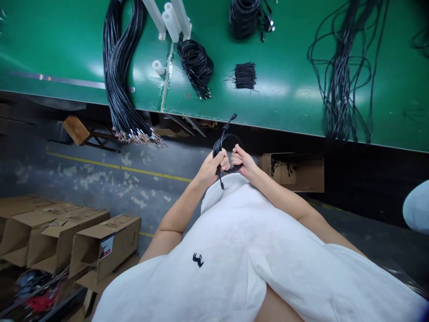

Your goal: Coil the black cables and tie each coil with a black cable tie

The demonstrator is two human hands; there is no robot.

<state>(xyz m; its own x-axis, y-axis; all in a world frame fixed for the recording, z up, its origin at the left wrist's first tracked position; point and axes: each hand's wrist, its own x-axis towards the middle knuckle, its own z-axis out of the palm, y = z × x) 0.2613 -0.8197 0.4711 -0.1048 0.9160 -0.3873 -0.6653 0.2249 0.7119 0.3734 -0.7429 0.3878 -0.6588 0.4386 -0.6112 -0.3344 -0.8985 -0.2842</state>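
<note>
Between my hands, just in front of my body, is a coiled black cable (218, 142) with its connector ends sticking out above and below. My left hand (217, 164) is closed around the left side of the coil. On the coil's right side my right hand (241, 161) grips with curled fingers. On the green bench beyond lies a pile of short black ties (245, 75). A looped bundle of black cables (196, 62) rests left of it, and another coiled cable bundle (244, 18) lies farther back.
Long black cables (122, 67) hang over the edge of the green bench (284, 98) at left; loose thin cables (345, 80) lie at right. White rollers (170, 22) stand near metal posts. Cardboard boxes (107, 241) sit lower left, and an open box (306, 174) is under the bench.
</note>
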